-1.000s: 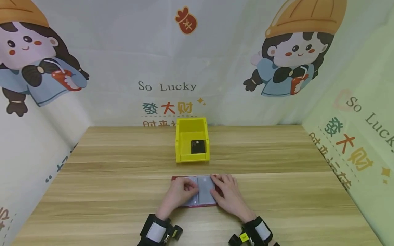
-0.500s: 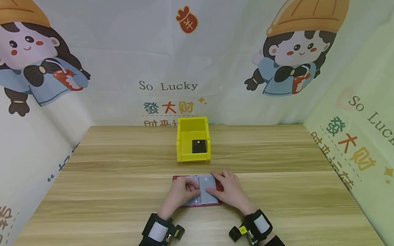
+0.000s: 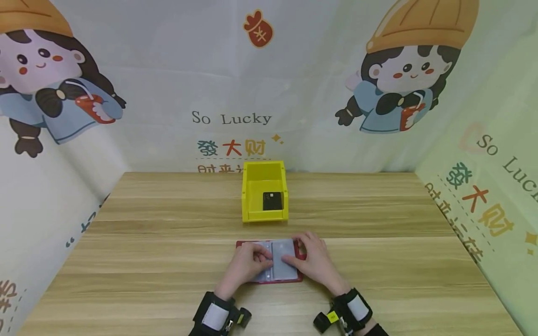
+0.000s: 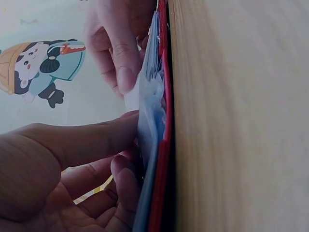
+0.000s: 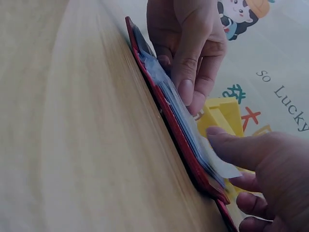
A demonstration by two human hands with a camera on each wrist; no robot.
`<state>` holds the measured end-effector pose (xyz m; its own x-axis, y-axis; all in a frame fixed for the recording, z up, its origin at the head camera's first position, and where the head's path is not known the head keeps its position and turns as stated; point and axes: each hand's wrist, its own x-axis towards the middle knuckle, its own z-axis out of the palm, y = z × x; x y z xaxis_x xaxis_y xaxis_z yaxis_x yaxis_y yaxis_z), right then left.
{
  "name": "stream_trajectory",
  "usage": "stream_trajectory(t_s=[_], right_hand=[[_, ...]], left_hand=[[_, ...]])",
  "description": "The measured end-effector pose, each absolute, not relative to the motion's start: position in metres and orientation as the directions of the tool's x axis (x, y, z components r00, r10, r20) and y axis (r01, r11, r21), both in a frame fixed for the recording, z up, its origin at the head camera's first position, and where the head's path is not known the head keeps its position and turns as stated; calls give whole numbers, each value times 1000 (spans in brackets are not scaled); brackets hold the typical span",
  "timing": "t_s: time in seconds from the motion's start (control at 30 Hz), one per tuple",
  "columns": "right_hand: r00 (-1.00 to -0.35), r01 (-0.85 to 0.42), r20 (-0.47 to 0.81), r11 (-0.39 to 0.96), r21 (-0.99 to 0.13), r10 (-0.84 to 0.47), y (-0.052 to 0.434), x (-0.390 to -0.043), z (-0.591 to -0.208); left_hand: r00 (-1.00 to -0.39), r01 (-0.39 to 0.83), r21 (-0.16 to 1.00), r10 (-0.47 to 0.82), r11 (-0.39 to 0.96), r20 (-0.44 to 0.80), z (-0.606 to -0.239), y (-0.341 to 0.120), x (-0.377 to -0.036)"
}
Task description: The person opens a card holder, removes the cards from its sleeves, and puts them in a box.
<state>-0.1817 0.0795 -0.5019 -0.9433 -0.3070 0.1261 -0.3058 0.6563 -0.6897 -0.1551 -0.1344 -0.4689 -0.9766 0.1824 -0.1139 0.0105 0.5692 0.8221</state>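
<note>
We see a red card holder (image 3: 269, 261) lying open and flat on the wooden table (image 3: 147, 261), near its front edge, with its clear plastic sleeves (image 3: 282, 257) facing up. Our left hand (image 3: 244, 266) rests on the left half, fingers curled, thumb and fingertips pinching the edge of a sleeve page. Our right hand (image 3: 313, 261) lies on the right half, its fingers pressing on the sleeves while the thumb touches the loose page edge; in the right wrist view that page stands slightly lifted off the stack. Beyond the holder, apart from it, stands a yellow bin (image 3: 265, 191) with a black card (image 3: 272, 201) lying inside. Printed cartoon panels (image 3: 399, 84) wall in the table.
</note>
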Motion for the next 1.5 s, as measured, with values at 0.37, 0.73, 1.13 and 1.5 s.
stream_trajectory(t_s=[0.37, 0.73, 1.13, 1.5], right_hand=[[-939, -340, 243, 540, -770, -244, 73, -166, -504], [-816, -577, 527, 382, -722, -236, 72, -159, -514], [-758, -648, 554, 302, -699, -344, 69, -156, -519], [-731, -671, 486, 377, -638, -479, 64, -152, -516]], left_hand=[[-984, 20, 812, 157, 583, -88, -466, -136, -153], [-981, 32, 841, 180, 539, -78, -470, -139, -155], [-977, 29, 904, 203, 427, -65, -468, -145, -157], [-992, -50, 903, 82, 427, -94, -453, -149, -156]])
